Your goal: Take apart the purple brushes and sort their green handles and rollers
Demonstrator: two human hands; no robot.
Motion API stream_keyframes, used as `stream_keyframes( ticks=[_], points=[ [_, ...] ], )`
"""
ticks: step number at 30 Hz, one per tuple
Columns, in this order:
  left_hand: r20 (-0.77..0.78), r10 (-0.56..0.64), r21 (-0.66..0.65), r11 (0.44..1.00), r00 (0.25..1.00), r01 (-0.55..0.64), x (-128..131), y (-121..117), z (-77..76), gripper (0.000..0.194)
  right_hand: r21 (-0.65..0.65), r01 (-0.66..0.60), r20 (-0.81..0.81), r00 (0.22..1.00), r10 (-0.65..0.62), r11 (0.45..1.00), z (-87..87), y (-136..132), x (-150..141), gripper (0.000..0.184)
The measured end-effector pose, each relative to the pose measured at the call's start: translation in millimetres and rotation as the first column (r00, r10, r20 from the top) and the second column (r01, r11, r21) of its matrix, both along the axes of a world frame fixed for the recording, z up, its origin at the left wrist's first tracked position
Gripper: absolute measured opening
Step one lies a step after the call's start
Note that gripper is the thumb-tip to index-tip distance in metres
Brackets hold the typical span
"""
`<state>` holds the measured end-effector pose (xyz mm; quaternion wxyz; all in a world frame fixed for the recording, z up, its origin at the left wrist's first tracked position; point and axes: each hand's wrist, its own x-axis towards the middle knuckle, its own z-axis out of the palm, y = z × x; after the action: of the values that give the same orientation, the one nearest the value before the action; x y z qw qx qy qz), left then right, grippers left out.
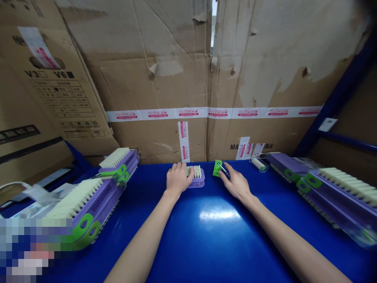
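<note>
On the blue surface, near its far edge, lies a purple brush (199, 183) with rows of cream bristles facing up. My left hand (178, 177) is closed over its left end, thumb beside the bristles, covering that part. A short gap to the right, my right hand (236, 183) grips a small bright green plastic piece (217, 168) between thumb and fingers. A thin, shiny dark part juts from the green piece toward my palm; its kind is not clear. The green piece and the brush are apart.
Purple-and-green brushes are stacked at the left (98, 200) and right (338, 188). A small clear case (259, 164) with a cream block sits beyond my right hand. Taped cardboard (159, 137) walls the back. A blue metal post (332, 98) slants at the right.
</note>
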<state>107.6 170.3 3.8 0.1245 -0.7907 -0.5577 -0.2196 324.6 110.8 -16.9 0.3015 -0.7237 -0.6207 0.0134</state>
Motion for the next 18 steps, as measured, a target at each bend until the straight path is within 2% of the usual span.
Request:
stream_keyframes(
  ticks=[5,13,16,18],
  points=[
    [-0.013,0.002,0.014,1.000,1.000,-0.002,0,0,-0.6,0.043,0.179,0.052,-0.050,0.998,-0.043,0.982,4.1,-2,-5,0.047],
    [-0.010,-0.020,0.074,0.997,1.000,0.021,-2,1,-4.5,0.042,0.167,0.024,-0.013,1.000,-0.022,0.986,2.2,-4,-14,0.040],
    [0.000,-0.029,0.088,0.996,1.000,0.029,-3,2,-5.7,0.040,0.147,-0.060,-0.054,0.996,0.069,0.987,1.9,-5,-20,0.037],
    [0.005,-0.035,0.100,0.994,0.999,0.034,-3,3,-7.0,0.040,0.152,-0.116,-0.151,0.979,0.139,0.982,2.1,-6,-25,0.036]
  ],
)
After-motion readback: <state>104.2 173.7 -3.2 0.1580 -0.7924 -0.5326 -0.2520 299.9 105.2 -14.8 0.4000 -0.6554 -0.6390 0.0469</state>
